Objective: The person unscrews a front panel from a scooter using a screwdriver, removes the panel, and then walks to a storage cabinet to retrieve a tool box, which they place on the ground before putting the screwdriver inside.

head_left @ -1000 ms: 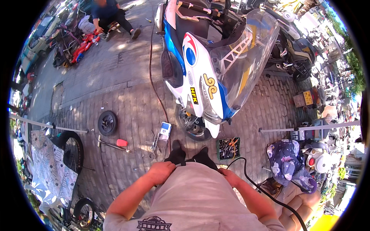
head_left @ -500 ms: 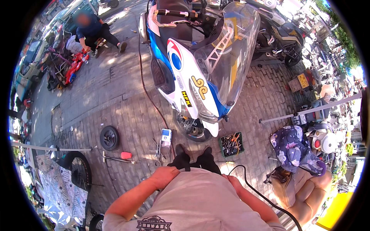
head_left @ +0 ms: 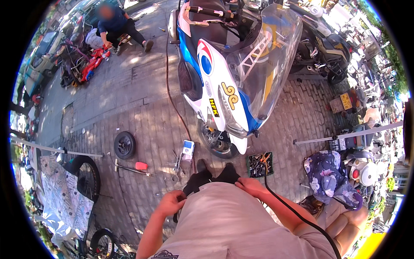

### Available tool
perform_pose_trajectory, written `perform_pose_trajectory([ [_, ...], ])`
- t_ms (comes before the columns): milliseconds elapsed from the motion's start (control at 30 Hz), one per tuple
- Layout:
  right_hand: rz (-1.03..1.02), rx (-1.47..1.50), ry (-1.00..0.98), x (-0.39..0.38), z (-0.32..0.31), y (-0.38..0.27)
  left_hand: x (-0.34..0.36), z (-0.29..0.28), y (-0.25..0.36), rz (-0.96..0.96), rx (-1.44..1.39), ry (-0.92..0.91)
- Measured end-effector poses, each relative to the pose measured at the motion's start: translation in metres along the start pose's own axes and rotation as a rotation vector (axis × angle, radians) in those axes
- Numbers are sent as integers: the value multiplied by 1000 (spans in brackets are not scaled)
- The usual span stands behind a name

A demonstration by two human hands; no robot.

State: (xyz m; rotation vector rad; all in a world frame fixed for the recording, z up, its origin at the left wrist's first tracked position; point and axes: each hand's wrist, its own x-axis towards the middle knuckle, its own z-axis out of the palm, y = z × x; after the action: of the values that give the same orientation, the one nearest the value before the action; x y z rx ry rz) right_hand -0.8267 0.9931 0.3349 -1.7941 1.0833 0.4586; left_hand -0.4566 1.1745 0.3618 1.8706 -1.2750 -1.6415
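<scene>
My left hand is at the left side of my waist, its fingers curled against the dark trousers beside the shirt hem. My right hand touches the trousers at the right hip, fingers bent together. What either hand grips, if anything, is hidden. Ahead of my feet stands a white and blue scooter with a clear windshield and its front wheel toward me.
On the paving lie a small black wheel, a hammer, a red block, several hand tools and a blue-white box. A tool crate stands right. A black cable crosses my right arm. Someone sits far left.
My right hand has come forward from the shirt's side to the front of the hip. The left has drawn back along the waist. The whole view has shifted slightly.
</scene>
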Motion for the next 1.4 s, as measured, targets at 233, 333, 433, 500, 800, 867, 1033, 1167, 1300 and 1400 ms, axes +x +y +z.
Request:
perform_pose_trajectory([
  [233,-107,-331,-36,-9,-41,43,-17,113,-198,-587,-548,557],
  [333,-141,-469,59,-28,-63,65,-57,174,-240,-880,-279,401],
  [433,-157,-435,121,-39,-81,81,-71,220,-241,-928,-490,244],
  [500,-132,-421,71,-37,-85,89,-50,250,-211,-812,-539,323],
  [800,-171,-488,-151,5,-58,104,-16,310,-95,-602,-77,608],
  [867,-169,-448,-207,22,-45,105,-34,331,-129,-622,-655,604],
  [1033,-120,-410,-255,71,-12,135,-61,377,-150,-648,-940,891],
  [1167,-102,-520,-241,96,20,154,-104,440,-159,-626,-1071,1004],
  [1300,-217,-697,-137,93,55,134,-153,507,-163,-688,-1113,1088],
  [1400,-241,-843,-304,87,91,98,-184,583,-186,-764,-1139,1195],
])
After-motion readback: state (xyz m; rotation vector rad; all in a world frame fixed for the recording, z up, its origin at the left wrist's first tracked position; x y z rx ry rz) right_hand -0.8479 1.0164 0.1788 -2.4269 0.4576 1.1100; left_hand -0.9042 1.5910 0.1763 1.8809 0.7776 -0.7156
